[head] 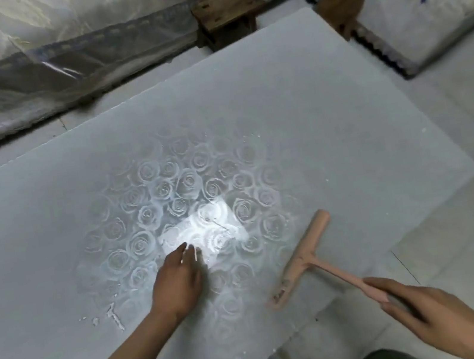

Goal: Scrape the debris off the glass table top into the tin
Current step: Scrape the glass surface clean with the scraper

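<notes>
A frosted glass table top [294,100] with a rose pattern fills the middle of the view. My left hand [180,278] rests on the glass beside a bright light patch, fingers spread and touching the surface. White debris [114,317] lies in a short streak and flecks to the left of that wrist. A pink T-shaped scraper [301,259] lies with its blade on the glass near the right edge. My right hand [424,314] holds the end of its handle between the fingers. No tin is in view.
A covered mattress or sofa [36,56] runs along the back, another covered piece [420,7] stands at the right. Two wooden legs or blocks [227,15] sit behind the glass. Pale tiled floor [468,203] lies to the right.
</notes>
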Demonstrator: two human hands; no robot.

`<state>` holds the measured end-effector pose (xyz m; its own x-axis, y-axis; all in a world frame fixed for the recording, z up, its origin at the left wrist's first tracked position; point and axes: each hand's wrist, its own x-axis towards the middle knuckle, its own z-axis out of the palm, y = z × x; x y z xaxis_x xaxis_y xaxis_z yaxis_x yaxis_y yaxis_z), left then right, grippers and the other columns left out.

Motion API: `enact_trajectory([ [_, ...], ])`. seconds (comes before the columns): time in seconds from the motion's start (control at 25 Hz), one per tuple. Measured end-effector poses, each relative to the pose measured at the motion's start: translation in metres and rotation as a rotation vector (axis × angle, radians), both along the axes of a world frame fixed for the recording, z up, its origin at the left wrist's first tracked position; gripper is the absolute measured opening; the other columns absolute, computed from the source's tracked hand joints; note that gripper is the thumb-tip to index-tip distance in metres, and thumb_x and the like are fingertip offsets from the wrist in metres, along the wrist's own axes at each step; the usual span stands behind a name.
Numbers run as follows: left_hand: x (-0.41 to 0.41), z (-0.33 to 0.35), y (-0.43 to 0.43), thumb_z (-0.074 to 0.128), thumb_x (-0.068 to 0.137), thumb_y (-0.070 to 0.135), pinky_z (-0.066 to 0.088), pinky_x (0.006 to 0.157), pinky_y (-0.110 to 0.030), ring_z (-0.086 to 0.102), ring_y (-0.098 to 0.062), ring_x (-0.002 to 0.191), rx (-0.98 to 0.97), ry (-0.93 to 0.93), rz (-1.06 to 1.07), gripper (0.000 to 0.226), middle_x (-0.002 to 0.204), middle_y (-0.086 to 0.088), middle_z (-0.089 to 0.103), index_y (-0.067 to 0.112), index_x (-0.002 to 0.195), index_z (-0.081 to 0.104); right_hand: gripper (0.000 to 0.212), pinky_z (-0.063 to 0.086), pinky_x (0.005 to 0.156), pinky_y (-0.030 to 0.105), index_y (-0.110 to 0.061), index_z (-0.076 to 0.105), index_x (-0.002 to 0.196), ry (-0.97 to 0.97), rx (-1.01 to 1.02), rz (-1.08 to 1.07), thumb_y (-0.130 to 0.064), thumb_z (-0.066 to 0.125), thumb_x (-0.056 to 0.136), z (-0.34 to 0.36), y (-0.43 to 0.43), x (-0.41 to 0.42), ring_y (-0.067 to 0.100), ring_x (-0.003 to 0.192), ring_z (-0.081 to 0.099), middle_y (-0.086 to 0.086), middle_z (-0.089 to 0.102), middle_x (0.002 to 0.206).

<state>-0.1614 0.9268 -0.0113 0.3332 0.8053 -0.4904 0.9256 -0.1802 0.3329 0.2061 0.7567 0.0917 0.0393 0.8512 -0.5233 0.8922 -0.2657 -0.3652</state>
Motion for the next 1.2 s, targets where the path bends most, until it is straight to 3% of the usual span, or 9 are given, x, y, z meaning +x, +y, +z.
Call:
enact_trajectory([
  [0.16, -0.003, 0.001, -0.015, 0.033, 0.099, 0.026, 0.027, 0.111, -0.03, 0.026, -0.025, 0.142, -0.094, 0.208, -0.088, 0.057, 0.158, -0.01, 0.018, 0.01, 0.151, 0.016, 0.04, 0.042, 0.07, 0.002, -0.072, 0.024, 0.125, -0.079, -0.001, -0.066, -0.065, 0.036, 0.088, 0.01, -0.075, 0.036, -0.02, 0.084, 0.055, -0.042, 0.058, 0.104],
  [0.32, 0.004, -0.006, -0.033, 0.037, 0.096, 0.026, 0.036, 0.101, -0.031, 0.04, -0.027, 0.128, -0.105, 0.273, -0.165, 0.045, 0.141, -0.012, 0.037, 0.007, 0.136, 0.036, 0.041, 0.043, 0.063, 0.004, -0.062, 0.027, 0.128, -0.084, -0.129, -0.08, -0.049, 0.046, 0.093, -0.014, -0.117, 0.025, -0.009, 0.077, 0.06, -0.028, 0.065, 0.102],
  [0.44, 0.001, -0.016, -0.047, 0.037, 0.094, 0.025, 0.039, 0.098, -0.034, 0.044, -0.028, 0.119, -0.124, 0.304, -0.23, 0.036, 0.134, -0.013, 0.038, 0.006, 0.124, 0.043, 0.039, 0.045, 0.055, 0.013, -0.059, 0.033, 0.126, -0.036, -0.182, -0.173, -0.043, 0.048, 0.094, -0.027, -0.131, 0.008, -0.002, 0.063, 0.059, -0.018, 0.068, 0.084],
  [0.56, -0.002, -0.02, -0.054, 0.037, 0.094, 0.025, 0.032, 0.108, -0.037, 0.033, -0.031, 0.132, -0.072, 0.31, -0.269, 0.046, 0.145, -0.018, 0.027, 0.002, 0.134, 0.034, 0.037, 0.041, 0.048, 0.015, -0.066, 0.031, 0.122, 0.0, -0.096, -0.267, -0.052, 0.042, 0.09, -0.025, -0.144, 0.0, 0.004, 0.059, 0.058, -0.014, 0.064, 0.069],
  [0.68, -0.003, -0.015, -0.06, 0.035, 0.097, 0.027, 0.023, 0.116, -0.039, 0.018, -0.029, 0.143, -0.06, 0.316, -0.304, 0.057, 0.156, -0.016, 0.014, 0.003, 0.146, 0.019, 0.037, 0.035, 0.044, 0.015, -0.07, 0.033, 0.122, 0.044, -0.031, -0.303, -0.06, 0.036, 0.086, -0.019, -0.146, -0.007, 0.006, 0.057, 0.055, -0.02, 0.06, 0.068],
  [0.84, 0.005, -0.015, -0.066, 0.036, 0.095, 0.024, 0.037, 0.1, -0.034, 0.038, -0.025, 0.13, -0.074, 0.295, -0.301, 0.041, 0.14, -0.009, 0.035, 0.007, 0.132, 0.037, 0.04, 0.033, 0.045, 0.017, -0.055, 0.04, 0.133, -0.001, -0.02, -0.256, -0.05, 0.041, 0.094, -0.037, -0.135, -0.011, 0.007, 0.054, 0.051, -0.007, 0.057, 0.059],
  [1.04, 0.016, -0.029, -0.077, 0.043, 0.093, 0.028, 0.036, 0.104, -0.04, 0.024, -0.024, 0.141, -0.153, 0.351, -0.253, 0.057, 0.157, -0.01, 0.009, 0.005, 0.142, 0.026, 0.049, 0.032, 0.048, 0.021, -0.044, 0.031, 0.143, 0.102, 0.118, -0.033, -0.029, 0.044, 0.098, -0.073, -0.04, -0.055, 0.01, 0.051, 0.044, -0.006, 0.051, 0.061],
  [1.12, 0.02, -0.031, -0.079, 0.044, 0.093, 0.024, 0.034, 0.108, -0.044, 0.018, -0.024, 0.144, -0.193, 0.349, -0.172, 0.064, 0.159, -0.009, 0.001, 0.003, 0.147, 0.017, 0.048, 0.03, 0.047, 0.025, -0.045, 0.033, 0.142, 0.055, 0.179, 0.075, -0.031, 0.043, 0.098, -0.073, -0.013, -0.05, 0.013, 0.052, 0.043, -0.008, 0.048, 0.06],
  [1.2, 0.022, -0.031, -0.082, 0.042, 0.093, 0.019, 0.033, 0.109, -0.046, 0.024, -0.026, 0.142, -0.198, 0.361, -0.122, 0.064, 0.16, -0.007, -0.002, 0.004, 0.149, 0.014, 0.043, 0.029, 0.043, 0.019, -0.052, 0.035, 0.138, 0.023, 0.222, 0.114, -0.04, 0.04, 0.096, -0.059, -0.016, -0.005, 0.011, 0.05, 0.045, -0.01, 0.047, 0.056],
])
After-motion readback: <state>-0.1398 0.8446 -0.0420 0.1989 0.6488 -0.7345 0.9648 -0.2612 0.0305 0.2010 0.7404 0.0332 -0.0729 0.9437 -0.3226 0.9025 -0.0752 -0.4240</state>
